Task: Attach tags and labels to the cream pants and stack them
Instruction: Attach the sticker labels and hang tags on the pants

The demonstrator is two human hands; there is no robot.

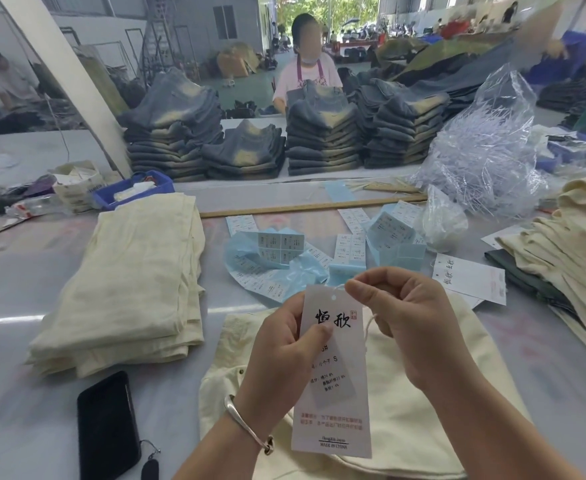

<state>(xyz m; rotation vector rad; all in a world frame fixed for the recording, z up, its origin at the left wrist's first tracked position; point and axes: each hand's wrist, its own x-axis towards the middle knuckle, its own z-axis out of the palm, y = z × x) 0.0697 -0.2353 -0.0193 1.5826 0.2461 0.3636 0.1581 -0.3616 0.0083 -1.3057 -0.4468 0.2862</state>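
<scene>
Seen from above, two hands work over a grey tabletop. The left hand grips a long white hang tag (black characters near its top), thumb pressed on its face. The right hand pinches the tag's cream string at the punched hole. Under both hands lies a pair of cream pants. A folded cream stack sits to the left, another cream pile to the right, blue label sheets between them. A black phone lies near the left wrist.
</scene>
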